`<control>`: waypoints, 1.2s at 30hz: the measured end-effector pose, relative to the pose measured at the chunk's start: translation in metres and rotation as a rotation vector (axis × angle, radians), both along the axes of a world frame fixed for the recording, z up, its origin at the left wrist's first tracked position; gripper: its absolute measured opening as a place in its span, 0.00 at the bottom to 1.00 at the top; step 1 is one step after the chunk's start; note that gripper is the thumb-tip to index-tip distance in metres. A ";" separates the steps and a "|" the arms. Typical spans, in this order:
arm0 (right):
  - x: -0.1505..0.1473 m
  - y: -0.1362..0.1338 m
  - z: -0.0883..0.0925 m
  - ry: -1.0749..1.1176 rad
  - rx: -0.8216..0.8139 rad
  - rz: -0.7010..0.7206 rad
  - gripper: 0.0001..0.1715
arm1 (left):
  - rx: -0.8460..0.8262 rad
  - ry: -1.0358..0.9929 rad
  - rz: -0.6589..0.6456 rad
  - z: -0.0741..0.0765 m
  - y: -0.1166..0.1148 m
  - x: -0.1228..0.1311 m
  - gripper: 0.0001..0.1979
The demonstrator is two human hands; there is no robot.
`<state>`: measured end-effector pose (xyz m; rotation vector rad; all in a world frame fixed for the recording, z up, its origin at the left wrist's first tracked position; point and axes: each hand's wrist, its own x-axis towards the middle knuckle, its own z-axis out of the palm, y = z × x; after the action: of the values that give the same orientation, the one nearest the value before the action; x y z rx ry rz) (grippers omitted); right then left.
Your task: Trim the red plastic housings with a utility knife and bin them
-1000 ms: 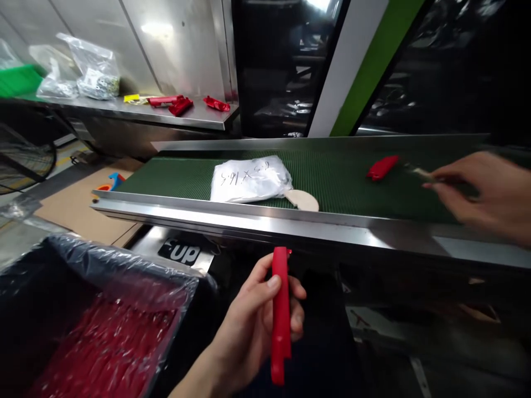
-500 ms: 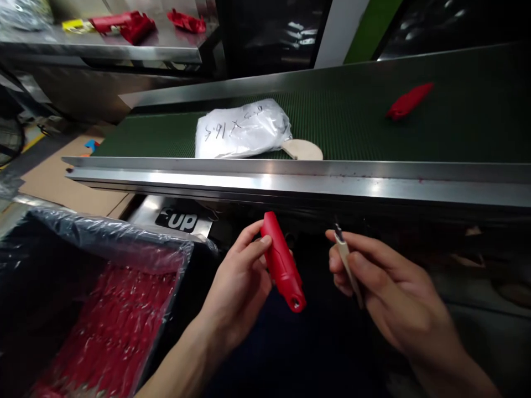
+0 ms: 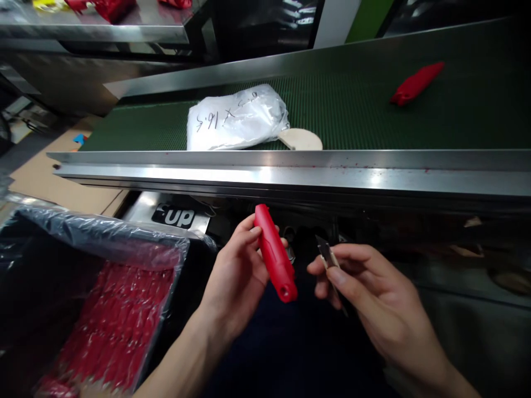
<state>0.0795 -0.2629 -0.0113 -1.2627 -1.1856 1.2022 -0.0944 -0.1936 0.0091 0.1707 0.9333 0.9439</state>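
Observation:
My left hand (image 3: 238,271) is closed around a long red plastic part (image 3: 274,251), which tilts with its holed end down and to the right. To the right of it, my right hand (image 3: 369,298) pinches a slim utility knife (image 3: 327,255) between thumb and fingers, its dark blade pointing up and left. A gap separates the blade from the red part. Both hands are in front of the conveyor's metal edge, below belt level.
A conveyor with a green ribbed belt (image 3: 344,116) crosses ahead behind a metal rail (image 3: 232,171). On it lie a marked plastic packet (image 3: 232,119), a beige disc (image 3: 305,139) and another red part (image 3: 417,84). A lined bin (image 3: 182,276) holding many red parts (image 3: 120,315) stands at left.
The right hand with the knife has moved left, closer to the red part, and the blade now shows more plainly. The left hand's red part has turned slightly. The whole view has shifted a little.

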 end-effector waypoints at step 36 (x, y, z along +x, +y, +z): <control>0.013 0.045 0.046 -0.928 0.744 0.255 0.31 | 0.264 0.001 -0.118 0.016 -0.030 0.001 0.10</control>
<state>0.0929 -0.2176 0.0344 -1.0868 -2.2459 0.1796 -0.0931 -0.2233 0.0248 0.4456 0.7879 0.9547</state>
